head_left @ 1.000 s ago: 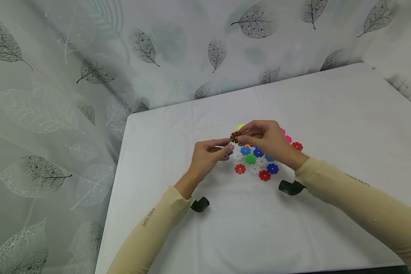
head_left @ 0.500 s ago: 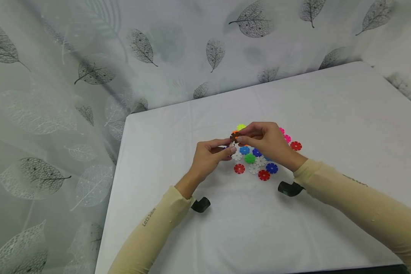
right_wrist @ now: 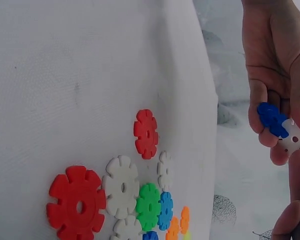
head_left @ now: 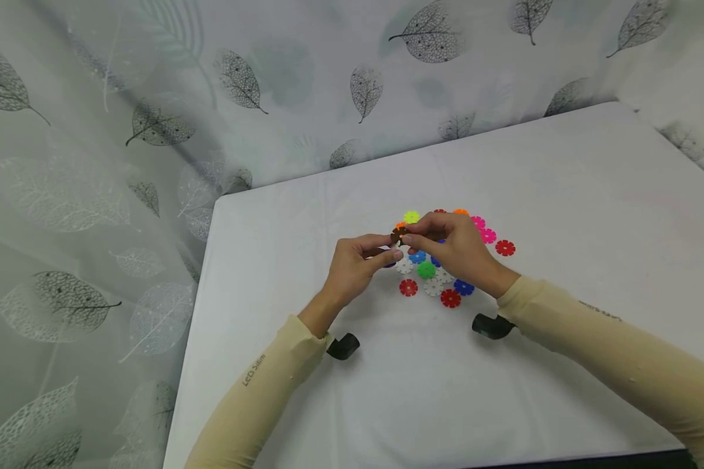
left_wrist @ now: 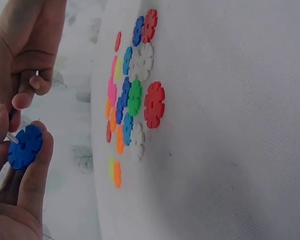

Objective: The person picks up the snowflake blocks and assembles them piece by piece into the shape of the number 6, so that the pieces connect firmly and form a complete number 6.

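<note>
My left hand point(head_left: 354, 266) pinches a white notched snowflake disc point(right_wrist: 295, 134) between thumb and fingers. A blue snowflake disc point(left_wrist: 26, 146) is slotted into the white one at an angle and lies against the left fingers. My right hand point(head_left: 460, 251) holds a brown snowflake disc point(head_left: 397, 234) by its edge between thumb and fingertips, right at the left hand's fingertips. In the left wrist view the white disc shows only as a thin edge, and the right fingers sit close above it.
Below and beside the hands, several loose snowflake discs lie on the white tablecloth point(head_left: 387, 391), among them a green disc point(head_left: 426, 270), a red disc point(head_left: 450, 298) and a yellow disc point(head_left: 411, 217). A leaf-print curtain point(head_left: 305, 78) hangs behind and left of the table.
Both hands stay together over the discs. The right hand has shifted slightly left and down, bringing the brown disc closer to the left fingertips.
</note>
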Available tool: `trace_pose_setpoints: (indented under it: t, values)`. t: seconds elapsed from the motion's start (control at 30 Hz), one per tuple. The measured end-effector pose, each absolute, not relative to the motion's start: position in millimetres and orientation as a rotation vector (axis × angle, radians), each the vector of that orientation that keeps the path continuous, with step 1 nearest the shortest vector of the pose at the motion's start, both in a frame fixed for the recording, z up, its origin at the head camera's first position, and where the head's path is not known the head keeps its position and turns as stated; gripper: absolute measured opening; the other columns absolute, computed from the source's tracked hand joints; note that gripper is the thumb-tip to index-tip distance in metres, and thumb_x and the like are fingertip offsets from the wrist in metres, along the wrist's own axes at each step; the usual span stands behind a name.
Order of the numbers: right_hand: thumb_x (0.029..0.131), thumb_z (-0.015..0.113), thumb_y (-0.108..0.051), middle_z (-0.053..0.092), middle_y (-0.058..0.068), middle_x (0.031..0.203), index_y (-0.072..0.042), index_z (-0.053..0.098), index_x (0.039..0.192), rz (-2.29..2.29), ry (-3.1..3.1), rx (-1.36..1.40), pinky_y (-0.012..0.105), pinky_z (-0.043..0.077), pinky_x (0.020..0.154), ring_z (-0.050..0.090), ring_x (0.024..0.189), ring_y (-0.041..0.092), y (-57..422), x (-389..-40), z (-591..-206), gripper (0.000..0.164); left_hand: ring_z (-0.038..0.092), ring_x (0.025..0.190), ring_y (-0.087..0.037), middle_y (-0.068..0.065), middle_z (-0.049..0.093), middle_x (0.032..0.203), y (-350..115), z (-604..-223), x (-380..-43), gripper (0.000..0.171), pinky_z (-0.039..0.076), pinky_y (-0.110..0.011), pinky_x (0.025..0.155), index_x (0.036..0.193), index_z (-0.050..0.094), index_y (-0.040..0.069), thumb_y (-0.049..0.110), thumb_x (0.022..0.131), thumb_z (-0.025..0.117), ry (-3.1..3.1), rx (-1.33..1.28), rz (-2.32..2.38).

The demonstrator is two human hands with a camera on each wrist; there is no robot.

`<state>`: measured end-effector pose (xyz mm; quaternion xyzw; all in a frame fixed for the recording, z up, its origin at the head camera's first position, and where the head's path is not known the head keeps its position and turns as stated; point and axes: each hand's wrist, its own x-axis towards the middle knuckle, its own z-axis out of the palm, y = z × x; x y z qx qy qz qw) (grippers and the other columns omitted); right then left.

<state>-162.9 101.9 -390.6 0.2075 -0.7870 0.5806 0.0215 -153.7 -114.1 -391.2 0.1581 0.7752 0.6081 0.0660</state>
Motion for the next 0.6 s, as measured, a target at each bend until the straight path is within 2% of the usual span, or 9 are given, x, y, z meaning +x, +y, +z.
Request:
trace_pose_setpoints:
  t: [0.2, 0.33, 0.43, 0.6]
  values:
    - [0.092, 0.077, -0.019, 0.075, 0.003, 0.099, -0.007, 0.072, 0.104, 1.725, -2.539, 0.609, 0.024, 0.057, 0.079, 0.074, 0.087, 0.017, 104.6, -161.7, -388.0, 0.018, 0.072, 0.1, -0.018, -0.002, 0.072, 0.118, -113.2, -390.8, -151.6, 0.043, 0.057, -0.033, 0.087, 0.133, 0.068, 0.01, 0.021, 0.093, 0.076, 2.317, 0.449, 1.775]
    - [0.091, 0.078, -0.02, 0.075, 0.002, 0.098, -0.008, 0.071, 0.109, 1.682, -2.587, 0.58, 0.024, 0.058, 0.076, 0.074, 0.087, 0.017, 105.0, -158.9, -388.4, 0.023, 0.068, 0.105, -0.012, 0.004, 0.073, 0.114, -111.5, -388.6, -150.2, 0.04, 0.054, -0.036, 0.092, 0.136, 0.066, 0.017, 0.035, 0.1, 0.065, 2.41, 0.476, 1.675]
    - [0.091, 0.078, -0.02, 0.076, 0.002, 0.097, -0.009, 0.071, 0.113, 1.662, -2.599, 0.572, 0.026, 0.058, 0.074, 0.074, 0.084, 0.015, 104.3, -156.7, -389.2, 0.026, 0.068, 0.101, -0.01, 0.005, 0.074, 0.111, -109.1, -386.8, -150.1, 0.037, 0.055, -0.035, 0.089, 0.132, 0.069, 0.018, 0.039, 0.103, 0.059, 2.512, 0.495, 1.616]
    - [0.093, 0.076, -0.028, 0.076, 0.001, 0.097, -0.012, 0.07, 0.121, 1.626, -2.652, 0.57, 0.035, 0.059, 0.075, 0.074, 0.086, 0.018, 106.4, -154.1, -390.6, 0.033, 0.068, 0.095, -0.011, 0.003, 0.073, 0.109, -106.5, -386.6, -149.5, 0.03, 0.057, -0.029, 0.079, 0.125, 0.072, 0.013, 0.031, 0.104, 0.06, 2.589, 0.523, 1.587]
